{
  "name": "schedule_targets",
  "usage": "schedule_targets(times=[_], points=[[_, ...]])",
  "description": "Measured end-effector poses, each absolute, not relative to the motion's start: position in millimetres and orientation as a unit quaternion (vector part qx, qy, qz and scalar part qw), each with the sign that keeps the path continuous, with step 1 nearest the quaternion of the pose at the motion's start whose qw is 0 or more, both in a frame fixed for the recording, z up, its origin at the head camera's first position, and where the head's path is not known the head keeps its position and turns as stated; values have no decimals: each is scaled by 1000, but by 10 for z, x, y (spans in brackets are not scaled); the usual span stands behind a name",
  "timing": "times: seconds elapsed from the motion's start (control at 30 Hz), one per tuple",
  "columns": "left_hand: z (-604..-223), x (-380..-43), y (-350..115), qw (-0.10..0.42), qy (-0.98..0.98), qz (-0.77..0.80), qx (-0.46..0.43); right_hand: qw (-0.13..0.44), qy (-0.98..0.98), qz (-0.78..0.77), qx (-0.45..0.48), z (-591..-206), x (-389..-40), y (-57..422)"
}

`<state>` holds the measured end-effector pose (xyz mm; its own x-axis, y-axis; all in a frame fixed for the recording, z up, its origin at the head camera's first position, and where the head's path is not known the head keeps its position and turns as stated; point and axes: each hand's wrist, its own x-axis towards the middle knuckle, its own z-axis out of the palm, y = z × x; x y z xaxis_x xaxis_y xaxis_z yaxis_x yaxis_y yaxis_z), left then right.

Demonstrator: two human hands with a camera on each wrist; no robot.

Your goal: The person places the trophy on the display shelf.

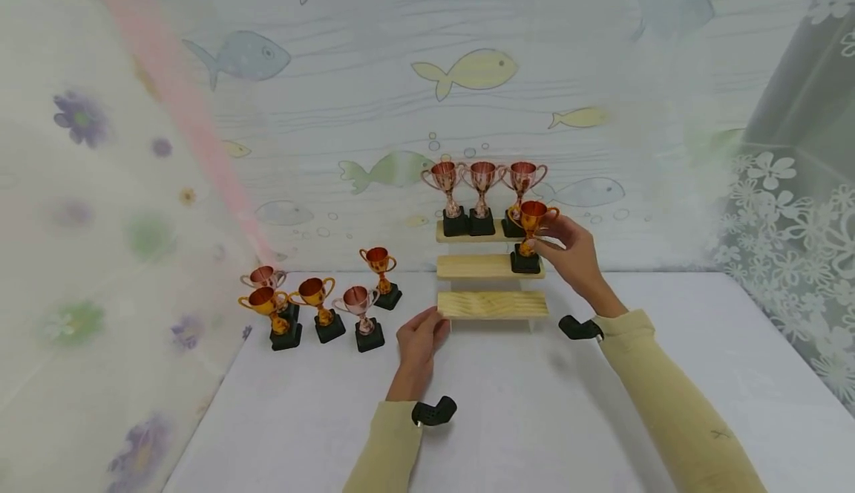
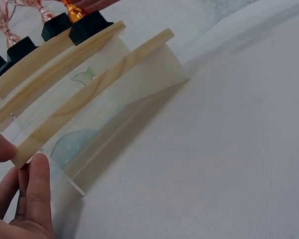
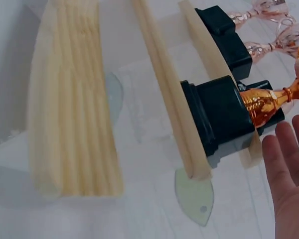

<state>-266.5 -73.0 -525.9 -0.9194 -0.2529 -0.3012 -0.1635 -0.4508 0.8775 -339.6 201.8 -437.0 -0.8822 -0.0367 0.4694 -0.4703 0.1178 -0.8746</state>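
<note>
- Right sleeve (image 1: 675,411), lower right of the frame: a small dark mark, too faint to read.
- Left hand (image 1: 418,338), bottom centre: thumb and fingers pinch the left end of the lowest step (image 1: 492,305).
- 5 cups (image 1: 359,300), 3 gold and 2 pink, stand on the table (image 1: 508,419) at left; these appear left to place.
- Right hand (image 1: 576,259), right of centre: pinches the gold cup (image 1: 534,216), its base on the middle step (image 1: 474,266).
- Top step (image 1: 467,239): 3 pink cups (image 1: 482,221); that row looks done, the whole under 1/2.
- Fish-print cloth (image 1: 374,122) behind: no readable words or brands.
</note>
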Motion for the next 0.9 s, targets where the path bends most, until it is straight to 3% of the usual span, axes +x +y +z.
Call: schedule_targets(times=[0.23,0.43,0.73,0.9], points=[[-5210,-2639,-743,28,-571,-797,198,159,-770,607,117,-4601,-3109,2189],[-5162,-2521,-866,66,-650,-741,155,145,-805,574,43,-4805,-2913,2251],[-4941,-1993,-1293,64,-836,-546,-2,-31,-814,579,30,-5001,-2647,2169],[-4938,-1741,-1683,102,-845,-525,2,-93,-764,638,25,-5084,-2594,2132]])
